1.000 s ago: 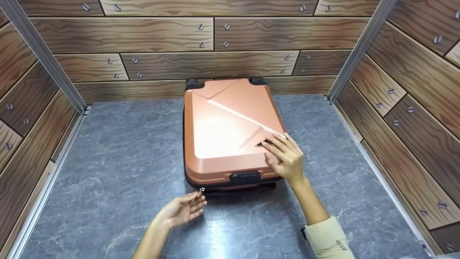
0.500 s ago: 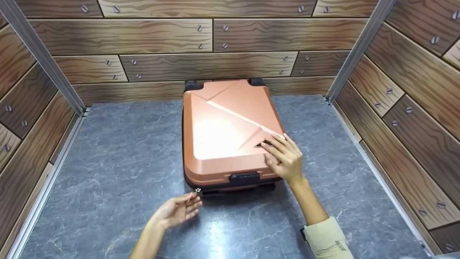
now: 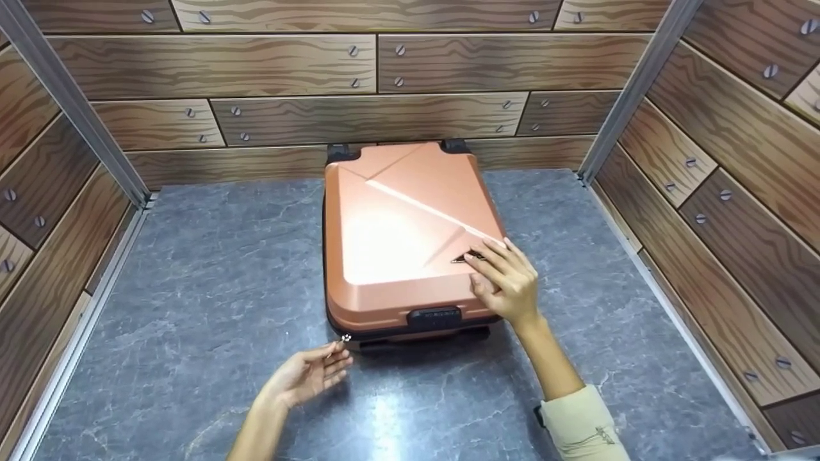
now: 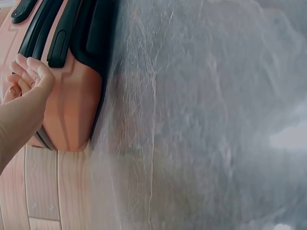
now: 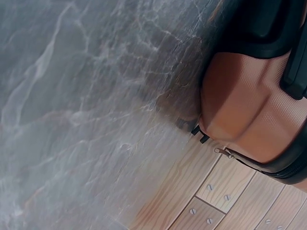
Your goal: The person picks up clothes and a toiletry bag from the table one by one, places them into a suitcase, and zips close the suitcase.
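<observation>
An orange hard-shell suitcase [image 3: 410,211] lies flat, its black wheels at the far end. At its near left corner my left hand [image 3: 301,378] pinches a small metal zipper pull [image 3: 346,338] between thumb and fingers. In the left wrist view that hand [image 4: 29,98] is against the suitcase's side, beside the black handle [image 4: 62,38]; its fingers hide the pull. My right hand [image 3: 509,285] rests on the lid near the front right, fingers extended over a dark emblem [image 3: 460,258]. The right wrist view shows another zipper pull [image 5: 223,152] on the suitcase's side, but not the hand.
The suitcase stands on a grey marbled tabletop [image 3: 224,275]. Wood-patterned panels [image 3: 288,64] enclose the back and sides, with metal rails [image 3: 109,288] along the edges. A black lock or latch [image 3: 434,317] sits on the suitcase's front face.
My left hand has drawn the zipper pull a little leftward along the front edge to the corner. The right hand stays in place on the lid.
</observation>
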A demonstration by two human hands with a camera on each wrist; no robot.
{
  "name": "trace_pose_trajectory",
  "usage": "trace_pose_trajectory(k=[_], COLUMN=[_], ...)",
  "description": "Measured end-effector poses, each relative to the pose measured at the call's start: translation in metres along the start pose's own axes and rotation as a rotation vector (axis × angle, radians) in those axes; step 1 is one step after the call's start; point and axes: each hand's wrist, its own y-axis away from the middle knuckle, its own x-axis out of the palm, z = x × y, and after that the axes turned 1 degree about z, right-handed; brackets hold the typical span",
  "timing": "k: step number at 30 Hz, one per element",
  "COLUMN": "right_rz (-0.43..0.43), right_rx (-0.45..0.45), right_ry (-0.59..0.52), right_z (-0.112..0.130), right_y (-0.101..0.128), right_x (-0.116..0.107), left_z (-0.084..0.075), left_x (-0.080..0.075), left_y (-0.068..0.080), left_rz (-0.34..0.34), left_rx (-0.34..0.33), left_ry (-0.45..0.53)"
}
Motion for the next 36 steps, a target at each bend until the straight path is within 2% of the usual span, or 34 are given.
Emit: trace_pose_trajectory(k=[7,17,20,23,25,27,33,36], right_rz=[0.005,-0.004,0.003,-0.001,-0.006,-0.007,0.003,0.006], right_rx=[0.004,0.053,0.063,0.068,0.07,0.071,0.083,0.089], right_ry=[0.006,-0.034,-0.044,-0.049,-0.051,-0.053,-0.045,-0.04], right_z=[0.0,0.003,0.004,0.004,0.004,0.005,0.005,0.005], right_y=[-0.001,0.0,0.0,0.001,0.001,0.001,0.001,0.001], right_x=[-0.001,-0.004,-0.001,0.0,0.0,0.001,0.001,0.001], left_z=[0.001,0.01,0.01,0.01,0.01,0.01,-0.002,-0.015], left_x=[-0.005,-0.009,-0.009,-0.008,-0.007,-0.004,0.006,0.01], left_y=[-0.002,-0.014,-0.015,-0.015,-0.014,-0.012,-0.005,-0.001], left_rz=[0.033,0.114,0.117,0.083,0.035,-0.035,-0.307,-0.459], left_rx=[0.01,-0.025,-0.02,-0.014,0.003,0.041,0.242,0.35], left_ry=[0.001,0.01,-0.018,-0.079,-0.153,-0.277,-0.872,-1.107])
